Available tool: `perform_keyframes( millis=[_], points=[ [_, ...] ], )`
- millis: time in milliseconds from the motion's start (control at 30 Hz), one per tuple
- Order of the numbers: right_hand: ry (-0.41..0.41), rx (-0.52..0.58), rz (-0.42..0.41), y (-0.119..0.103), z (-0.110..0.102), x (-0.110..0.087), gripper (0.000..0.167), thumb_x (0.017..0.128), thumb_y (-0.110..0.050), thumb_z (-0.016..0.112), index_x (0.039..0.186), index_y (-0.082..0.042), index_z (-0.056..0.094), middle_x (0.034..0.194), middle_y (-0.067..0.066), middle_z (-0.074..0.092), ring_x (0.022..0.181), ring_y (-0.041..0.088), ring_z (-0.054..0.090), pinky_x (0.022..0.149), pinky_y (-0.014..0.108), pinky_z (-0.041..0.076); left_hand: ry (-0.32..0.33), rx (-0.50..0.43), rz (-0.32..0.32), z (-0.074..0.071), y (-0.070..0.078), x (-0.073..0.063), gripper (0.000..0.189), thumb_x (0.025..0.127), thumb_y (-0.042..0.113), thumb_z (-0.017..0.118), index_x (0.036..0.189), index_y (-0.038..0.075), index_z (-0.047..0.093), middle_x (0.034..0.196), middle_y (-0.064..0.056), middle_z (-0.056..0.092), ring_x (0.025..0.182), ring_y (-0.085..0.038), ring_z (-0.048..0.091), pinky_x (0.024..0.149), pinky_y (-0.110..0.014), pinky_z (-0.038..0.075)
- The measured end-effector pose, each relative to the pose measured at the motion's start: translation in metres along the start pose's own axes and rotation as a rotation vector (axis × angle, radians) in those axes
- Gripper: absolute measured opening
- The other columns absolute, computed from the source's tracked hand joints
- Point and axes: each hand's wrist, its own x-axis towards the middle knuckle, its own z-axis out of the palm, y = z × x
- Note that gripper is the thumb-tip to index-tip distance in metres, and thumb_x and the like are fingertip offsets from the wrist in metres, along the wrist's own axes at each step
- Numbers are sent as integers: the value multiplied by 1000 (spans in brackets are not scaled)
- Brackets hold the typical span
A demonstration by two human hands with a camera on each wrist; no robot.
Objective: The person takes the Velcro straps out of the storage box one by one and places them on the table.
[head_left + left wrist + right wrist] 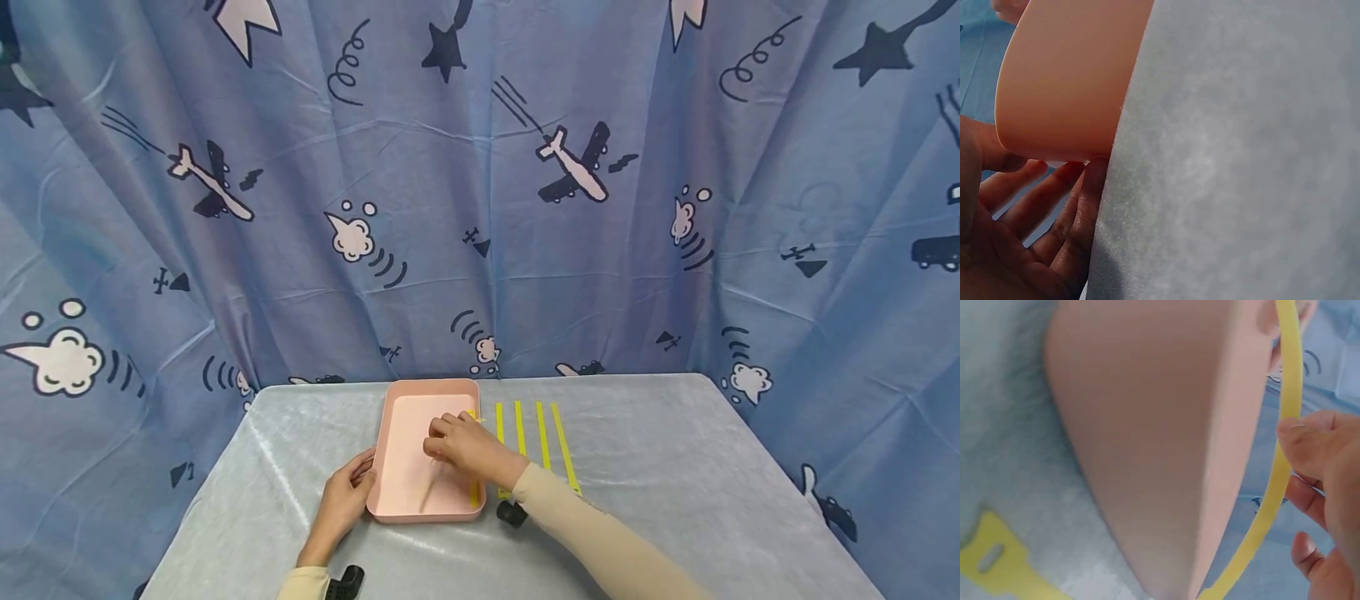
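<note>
A pink rectangular tray (397,433) stands on the cloth-covered table. At its left side my left hand (343,504) rests thumb and fairly straight fingers against the outer wall; the left wrist view shows the fingertips on the tray's wall (1072,81). Over the tray, my right hand (465,446) pinches a bent yellow strap (1294,369) between thumb and fingers. Along the tray's right inner side shows a yellow strip (475,493); I cannot tell if it is the held one. Inside the tray runs a faint pale streak (429,487), its nature unclear.
Several yellow straps (543,437) lie side by side to the right of the tray. One has a slotted head (991,553). The pale cloth of the table (675,483) reaches back to a blue printed curtain (450,208).
</note>
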Motion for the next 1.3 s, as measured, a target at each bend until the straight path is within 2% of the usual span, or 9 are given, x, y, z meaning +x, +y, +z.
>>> perform_keyframes(
  millis=[133,233,300,533,733,867,1067,1300],
  points=[
    [75,6,8,-1,-9,-1,14,89,-21,72,89,-28,60,98,-10,59,91,9,55,75,22,36,2,1,1,0,0,0,40,97,9,57,137,8,58,127,-15,67,112,-25,66,87,-22,53],
    [125,50,16,-2,-14,-2,14,89,-21,73,89,-28,60,95,-12,59,90,7,55,74,22,35,2,1,4,0,-1,0,40,98,9,57,137,8,57,126,-16,67,112,-26,66,88,-23,53],
    [150,100,22,-2,-16,-2,15,89,-19,72,88,-27,59,93,-12,58,90,7,55,74,21,35,1,1,4,-1,-1,0,40,98,10,57,137,8,57,126,-15,67,112,-26,66,88,-23,53],
    [233,373,30,-3,-20,-1,9,90,-14,70,94,-18,63,93,-7,61,89,9,57,82,20,48,-3,0,5,-1,-1,0,40,98,10,57,137,8,57,127,-15,67,113,-26,66,87,-22,53],
    [290,476,44,-5,-23,0,11,91,-11,69,92,-16,59,93,-5,61,91,9,57,84,21,50,-3,1,6,-1,-1,0,40,97,10,57,137,7,57,127,-16,67,112,-26,66,87,-22,53],
    [300,583,98,-6,-26,-1,11,92,-12,67,92,-16,57,92,-5,60,90,8,56,81,24,51,-2,8,6,0,-1,0,40,97,10,57,138,8,57,127,-15,67,112,-26,66,88,-23,53],
    [304,812,207,-8,-34,-2,5,96,-17,62,94,-14,58,88,-3,61,83,6,55,67,17,41,-4,11,8,0,0,0,41,98,10,57,138,8,57,127,-16,67,113,-26,66,89,-25,53],
    [335,936,325,-9,-34,-4,8,96,-19,62,94,-13,56,85,2,62,75,5,53,64,20,46,-3,15,9,0,-1,0,41,98,11,57,138,8,57,127,-15,67,113,-25,66,87,-22,53]
  ],
)
